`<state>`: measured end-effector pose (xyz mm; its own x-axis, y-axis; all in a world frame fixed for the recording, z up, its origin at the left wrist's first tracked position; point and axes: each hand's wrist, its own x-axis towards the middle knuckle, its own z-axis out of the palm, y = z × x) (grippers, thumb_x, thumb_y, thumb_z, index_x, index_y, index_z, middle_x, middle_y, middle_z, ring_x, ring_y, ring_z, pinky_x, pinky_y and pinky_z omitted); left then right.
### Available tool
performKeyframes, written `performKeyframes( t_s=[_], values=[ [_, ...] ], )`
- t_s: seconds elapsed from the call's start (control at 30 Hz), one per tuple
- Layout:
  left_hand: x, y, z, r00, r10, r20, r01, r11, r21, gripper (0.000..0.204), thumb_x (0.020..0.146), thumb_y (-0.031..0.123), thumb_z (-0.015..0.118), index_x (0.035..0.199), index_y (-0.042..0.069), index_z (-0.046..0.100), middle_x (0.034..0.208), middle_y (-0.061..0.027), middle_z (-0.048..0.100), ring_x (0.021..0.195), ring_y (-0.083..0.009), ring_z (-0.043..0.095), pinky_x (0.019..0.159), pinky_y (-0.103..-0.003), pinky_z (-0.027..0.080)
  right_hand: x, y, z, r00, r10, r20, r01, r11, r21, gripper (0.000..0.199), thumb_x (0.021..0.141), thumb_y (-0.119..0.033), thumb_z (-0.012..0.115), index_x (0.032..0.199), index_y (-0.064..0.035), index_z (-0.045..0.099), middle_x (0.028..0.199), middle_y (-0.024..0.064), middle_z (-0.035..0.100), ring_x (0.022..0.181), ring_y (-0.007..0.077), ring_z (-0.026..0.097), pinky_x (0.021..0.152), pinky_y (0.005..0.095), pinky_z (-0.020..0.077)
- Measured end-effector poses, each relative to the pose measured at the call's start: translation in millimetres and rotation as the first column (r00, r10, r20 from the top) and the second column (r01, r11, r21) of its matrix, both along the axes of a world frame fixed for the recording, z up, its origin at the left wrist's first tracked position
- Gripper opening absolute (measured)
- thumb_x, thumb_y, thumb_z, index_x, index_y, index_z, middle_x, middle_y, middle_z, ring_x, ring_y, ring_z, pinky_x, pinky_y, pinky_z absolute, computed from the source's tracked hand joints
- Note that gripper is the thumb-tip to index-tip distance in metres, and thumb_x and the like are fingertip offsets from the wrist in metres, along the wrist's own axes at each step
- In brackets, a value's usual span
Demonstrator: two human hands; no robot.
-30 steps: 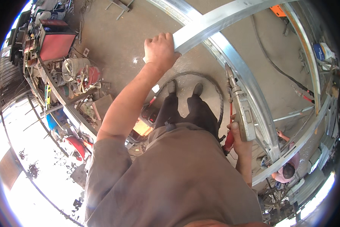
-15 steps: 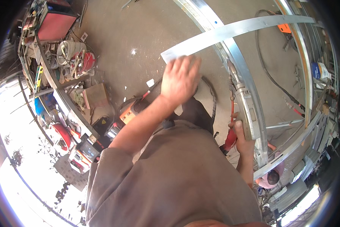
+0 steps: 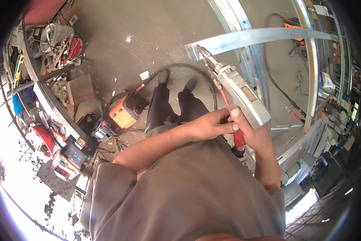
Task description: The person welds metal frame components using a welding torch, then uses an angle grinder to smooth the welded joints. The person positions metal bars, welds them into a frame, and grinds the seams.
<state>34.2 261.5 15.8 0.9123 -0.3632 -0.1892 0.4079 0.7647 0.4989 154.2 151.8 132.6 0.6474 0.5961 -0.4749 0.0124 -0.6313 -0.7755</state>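
Observation:
My right hand (image 3: 251, 130) is wrapped round the lower part of a silver handheld welding gun (image 3: 245, 94) with a red hose and red fitting. My left hand (image 3: 214, 126) is closed at the gun's red handle, its thumb against my right hand; its fingertips are partly hidden. The gun tilts up and left, its narrow nozzle over the left end of a thin flat metal strip (image 3: 257, 39). Whether the nozzle touches the metal, I cannot tell. The strip lies across a long shiny metal channel (image 3: 249, 60).
A second metal beam (image 3: 312, 72) runs along the right. Black cable (image 3: 204, 72) curves past my feet, near an orange-and-black machine (image 3: 124, 112). At left a cluttered rack carries a white bucket (image 3: 52, 36) and a red-cased tool (image 3: 42, 138). Another orange device (image 3: 293, 26) sits far right.
My left hand has left the strip's end and come down to the gun. The gun has swung left, bringing its nozzle from the channel to the strip's end.

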Motion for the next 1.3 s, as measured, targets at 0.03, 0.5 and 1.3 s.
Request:
performKeyframes(
  t_s=[0.03,0.5,1.3],
  values=[
    [-1.0,1.4,-0.5,1.0,-0.002,-0.004,0.002,1.0,-0.003,0.083,0.107,0.039,0.067,0.163,-0.006,0.026,0.146,-0.0163,0.056,0.135,-0.0222,0.053,0.115,-0.036,0.044,-1.6,2.7,-0.7,1.0,-0.001,0.001,0.001,1.0,0.0,0.034,0.104,-0.029,0.072,0.117,0.002,0.069,0.092,0.0054,0.072,0.08,0.0144,0.069,0.07,0.0309,0.0553],
    [-7.9,9.3,-8.8,0.998,0.03,0.053,-0.028,0.999,-0.034,0.082,0.107,0.038,0.067,0.162,-0.008,0.026,0.145,-0.0174,0.057,0.134,-0.0225,0.054,0.115,-0.037,0.045,-16.4,17.3,-1.9,1.0,-0.022,0.017,0.022,1.0,-0.018,0.029,0.105,-0.027,0.069,0.111,0.0015,0.069,0.089,0.0046,0.07,0.079,0.0137,0.067,0.07,0.03,0.0543],
    [-8.9,13.9,-10.7,0.999,-0.031,0.027,0.032,0.998,-0.055,0.078,0.108,0.037,0.066,0.161,-0.006,0.03,0.152,-0.0192,0.053,0.142,-0.0248,0.049,0.119,-0.038,0.041,-20.4,21.0,-3.2,0.999,-0.016,0.039,0.017,0.999,-0.04,0.026,0.104,-0.022,0.071,0.114,0.0014,0.068,0.093,0.0049,0.069,0.081,0.0139,0.067,0.072,0.0308,0.0549]
  ],
)
